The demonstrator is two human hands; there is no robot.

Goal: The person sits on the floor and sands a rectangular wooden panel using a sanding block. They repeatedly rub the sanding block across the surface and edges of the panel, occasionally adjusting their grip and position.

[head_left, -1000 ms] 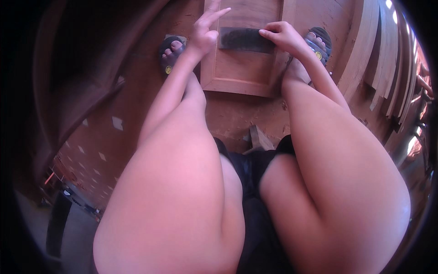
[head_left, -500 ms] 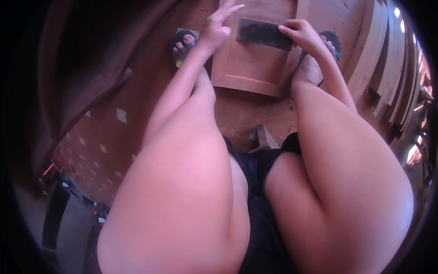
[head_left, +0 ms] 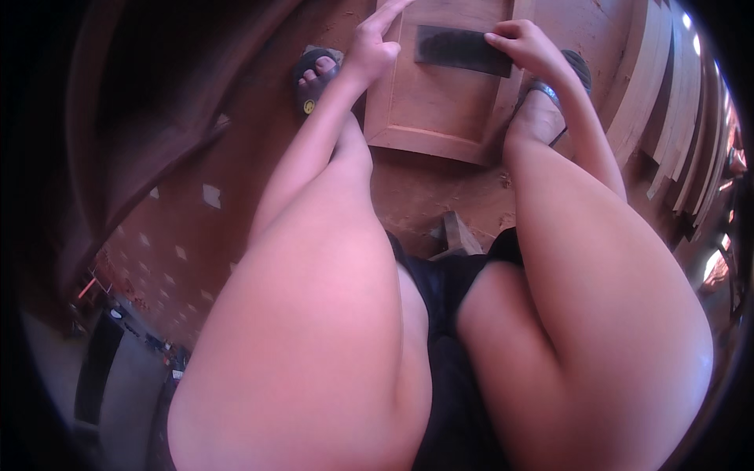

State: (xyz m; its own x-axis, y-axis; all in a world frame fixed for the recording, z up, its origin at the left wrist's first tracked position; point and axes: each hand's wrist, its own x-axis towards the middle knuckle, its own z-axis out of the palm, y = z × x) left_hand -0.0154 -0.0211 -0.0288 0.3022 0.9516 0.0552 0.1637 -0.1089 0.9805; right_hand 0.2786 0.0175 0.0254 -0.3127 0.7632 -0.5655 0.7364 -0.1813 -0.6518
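Observation:
A framed wooden panel [head_left: 428, 141], like a small cabinet door, lies on the floor between my feet. Over it is a dark rectangular strip of sandpaper [head_left: 459, 52] with a blotchy black middle. My right hand [head_left: 532, 52] pinches the strip's right end between thumb and fingers. At the panel's left side is my left hand [head_left: 372, 52], fingers stretched forward with nothing seen in them. Its fingertips run to the picture's upper edge, and whether it presses on the frame I cannot tell.
My sandalled left foot [head_left: 316, 77] and right foot [head_left: 542, 110] flank the panel. Long wooden boards [head_left: 635, 86] are stacked at the right. A wood offcut [head_left: 459, 235] lies near my seat. Reddish dust covers the floor [head_left: 424, 184]. Dark cloth-like material [head_left: 149, 102] fills the upper left.
My right hand and the sandpaper have shifted slightly right and away from me. My left hand's fingers reach a little farther up; the panel stays nearly in place.

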